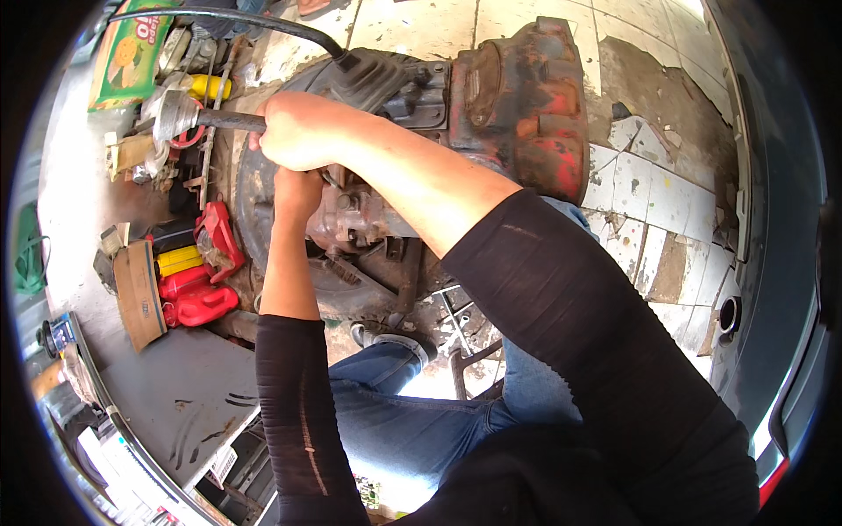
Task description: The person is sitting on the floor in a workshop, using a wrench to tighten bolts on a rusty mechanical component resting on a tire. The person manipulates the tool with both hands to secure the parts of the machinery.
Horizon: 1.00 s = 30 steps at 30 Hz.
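A hammer with a dark handle and a blunt grey metal head [175, 116] points left, its handle gripped by my right hand [303, 131]. Just below, my left hand [298, 188] is curled closed against the gearbox; what it holds is hidden, though a small metal piece shows beside it. The greasy gearbox [360, 215] has a worn red bell housing [526, 114] at its right end. On its top, a black rubber boot [373, 79] carries a long curved gear lever [237, 15]. Under the gearbox lies a black tyre [329, 298].
Red plastic bottles [206, 302] and a cardboard piece [139, 294] stand at left, by a grey bench top [180, 394]. A cross-shaped wheel wrench [453, 317] lies near my foot [395, 340]. Broken white tiles [645, 188] cover the floor at right, beside a dark vehicle panel [785, 219].
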{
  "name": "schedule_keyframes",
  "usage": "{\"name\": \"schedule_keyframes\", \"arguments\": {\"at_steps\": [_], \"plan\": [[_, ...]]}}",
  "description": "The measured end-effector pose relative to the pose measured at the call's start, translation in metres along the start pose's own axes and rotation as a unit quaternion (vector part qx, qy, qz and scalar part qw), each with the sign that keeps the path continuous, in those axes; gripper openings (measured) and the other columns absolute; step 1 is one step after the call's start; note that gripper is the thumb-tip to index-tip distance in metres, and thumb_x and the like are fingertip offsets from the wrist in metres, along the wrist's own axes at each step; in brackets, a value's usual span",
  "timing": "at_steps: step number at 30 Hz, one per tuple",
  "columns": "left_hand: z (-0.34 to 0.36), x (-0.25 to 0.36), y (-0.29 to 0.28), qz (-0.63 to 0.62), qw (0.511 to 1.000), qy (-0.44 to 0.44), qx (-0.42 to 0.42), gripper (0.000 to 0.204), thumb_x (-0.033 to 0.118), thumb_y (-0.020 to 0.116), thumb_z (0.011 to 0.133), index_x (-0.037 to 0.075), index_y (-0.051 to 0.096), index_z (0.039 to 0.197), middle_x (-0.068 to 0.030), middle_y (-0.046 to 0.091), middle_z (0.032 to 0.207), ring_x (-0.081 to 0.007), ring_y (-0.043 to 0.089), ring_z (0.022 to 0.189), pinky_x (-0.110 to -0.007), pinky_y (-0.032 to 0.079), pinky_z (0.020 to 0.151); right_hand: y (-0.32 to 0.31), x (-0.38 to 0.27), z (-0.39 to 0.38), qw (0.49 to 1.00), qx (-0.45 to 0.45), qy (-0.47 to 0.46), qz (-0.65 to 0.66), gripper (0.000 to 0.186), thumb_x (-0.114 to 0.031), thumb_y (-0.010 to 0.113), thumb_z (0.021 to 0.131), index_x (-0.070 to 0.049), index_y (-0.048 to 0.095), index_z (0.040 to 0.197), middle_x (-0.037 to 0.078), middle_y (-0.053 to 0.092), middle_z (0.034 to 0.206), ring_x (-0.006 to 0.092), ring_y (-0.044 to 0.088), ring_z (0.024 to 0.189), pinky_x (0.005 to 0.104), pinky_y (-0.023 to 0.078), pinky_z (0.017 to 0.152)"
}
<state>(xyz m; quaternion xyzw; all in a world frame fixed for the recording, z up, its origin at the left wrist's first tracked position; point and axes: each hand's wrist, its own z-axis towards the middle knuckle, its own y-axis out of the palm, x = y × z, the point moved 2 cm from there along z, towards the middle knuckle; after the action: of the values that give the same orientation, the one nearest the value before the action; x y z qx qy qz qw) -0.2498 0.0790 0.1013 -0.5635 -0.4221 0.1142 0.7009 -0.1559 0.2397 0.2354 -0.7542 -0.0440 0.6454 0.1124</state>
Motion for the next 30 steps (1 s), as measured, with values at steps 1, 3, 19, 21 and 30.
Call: {"name": "schedule_keyframes", "arguments": {"at_steps": [1, 3, 19, 21, 30], "plan": [[0.005, 0.006, 0.001, 0.039, 0.999, -0.025, -0.015, 0.033, 0.024, 0.061, 0.098, -0.004, 0.07, 0.112, -0.0314, 0.072, 0.107, -0.0488, 0.068, 0.106, -0.053, 0.053, 0.091, -0.003, 0.002, 0.0, 1.0, 0.004, 0.004, 0.005, 0.026, -0.011, 0.058, 0.095, -0.01, 0.078, 0.111, 0.017, 0.076, 0.109, 0.0308, 0.072, 0.109, 0.0409, 0.054, 0.097], [0.002, 0.019, 0.002, 0.001, 0.997, -0.066, 0.05, 0.033, 0.024, 0.062, 0.098, -0.004, 0.07, 0.112, -0.032, 0.071, 0.108, -0.0491, 0.068, 0.106, -0.054, 0.053, 0.091, -0.005, 0.004, 0.002, 1.0, 0.014, -0.005, -0.011, 0.026, -0.011, 0.058, 0.095, -0.01, 0.078, 0.112, 0.017, 0.076, 0.107, 0.0304, 0.073, 0.105, 0.0411, 0.054, 0.094], [-0.046, -0.01, 0.032, -0.366, 0.898, -0.182, 0.165, 0.013, -0.007, 0.063, 0.099, -0.008, 0.058, 0.112, -0.0175, 0.071, 0.102, -0.0232, 0.075, 0.09, -0.035, 0.066, 0.077, -0.005, 0.0, -0.004, 1.0, 0.009, -0.013, -0.022, 0.026, -0.011, 0.055, 0.096, -0.009, 0.076, 0.11, 0.015, 0.075, 0.093, 0.027, 0.072, 0.088, 0.0405, 0.054, 0.081], [-0.051, -0.025, 0.032, -0.402, 0.876, -0.202, 0.175, 0.011, -0.01, 0.063, 0.098, -0.007, 0.058, 0.107, -0.0164, 0.07, 0.098, -0.0252, 0.074, 0.09, -0.035, 0.066, 0.075, -0.004, -0.004, -0.007, 1.0, -0.001, 0.001, -0.016, 0.026, -0.01, 0.055, 0.095, -0.009, 0.076, 0.11, 0.016, 0.075, 0.094, 0.0273, 0.073, 0.089, 0.0407, 0.054, 0.081], [-0.02, 0.034, -0.008, 0.008, 0.988, -0.147, 0.042, 0.016, 0.0, 0.069, 0.092, -0.005, 0.066, 0.107, -0.0215, 0.076, 0.099, -0.033, 0.077, 0.094, -0.043, 0.059, 0.082, -0.006, 0.007, 0.0, 1.0, 0.009, -0.011, -0.024, 0.024, -0.011, 0.057, 0.097, -0.009, 0.076, 0.11, 0.016, 0.075, 0.097, 0.028, 0.073, 0.092, 0.0415, 0.054, 0.083]]}}
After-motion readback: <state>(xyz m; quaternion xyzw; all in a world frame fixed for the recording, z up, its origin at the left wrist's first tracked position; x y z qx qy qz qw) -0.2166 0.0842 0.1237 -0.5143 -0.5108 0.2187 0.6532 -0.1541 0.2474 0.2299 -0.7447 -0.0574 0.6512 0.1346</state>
